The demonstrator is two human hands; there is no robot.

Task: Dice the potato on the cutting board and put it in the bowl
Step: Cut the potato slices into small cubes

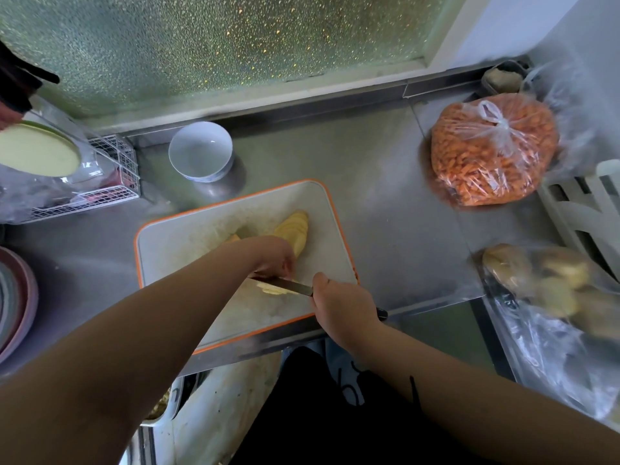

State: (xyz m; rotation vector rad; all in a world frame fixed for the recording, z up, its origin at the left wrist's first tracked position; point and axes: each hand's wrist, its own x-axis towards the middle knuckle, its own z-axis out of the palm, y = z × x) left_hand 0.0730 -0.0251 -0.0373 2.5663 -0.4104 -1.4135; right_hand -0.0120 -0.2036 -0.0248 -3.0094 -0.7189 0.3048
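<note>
A white cutting board (pixel 174 243) with an orange rim lies on the steel counter. Fanned yellow potato slices (pixel 293 229) rest on its far half. My left hand (pixel 273 256) presses down on a small stack of slices near the board's middle; that stack is mostly hidden under the fingers. My right hand (pixel 342 305) grips the black handle of a knife (pixel 288 286), whose blade lies across pale potato strips (pixel 273 290) right beside my left fingers. An empty white bowl (pixel 200 151) stands behind the board.
A tied bag of orange pieces (pixel 493 149) sits at the right back. A clear bag of whole potatoes (pixel 543 280) lies at the right. A wire rack (pixel 114 172) with plastic bags stands at the left, stacked pink plates (pixel 16 297) at the left edge.
</note>
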